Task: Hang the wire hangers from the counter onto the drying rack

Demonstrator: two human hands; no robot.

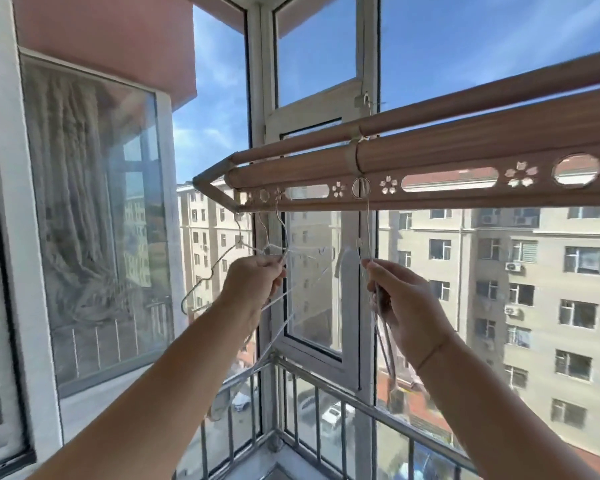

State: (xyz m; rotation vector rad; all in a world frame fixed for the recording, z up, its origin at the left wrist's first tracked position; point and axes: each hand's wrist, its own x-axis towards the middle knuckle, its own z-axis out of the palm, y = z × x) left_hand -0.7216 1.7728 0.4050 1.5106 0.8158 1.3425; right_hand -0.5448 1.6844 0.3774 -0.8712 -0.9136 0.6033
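Overhead, the brown drying rack spans the window. Our left hand curls its fingers round a bunch of wire hangers hooked in holes at the rack's left end. Our right hand pinches another hanger, whose hook reaches a round hole further right.

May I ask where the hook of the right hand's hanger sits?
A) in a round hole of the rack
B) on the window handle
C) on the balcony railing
A: the wire hanger held by the right hand rises into a round hole of the drying rack.
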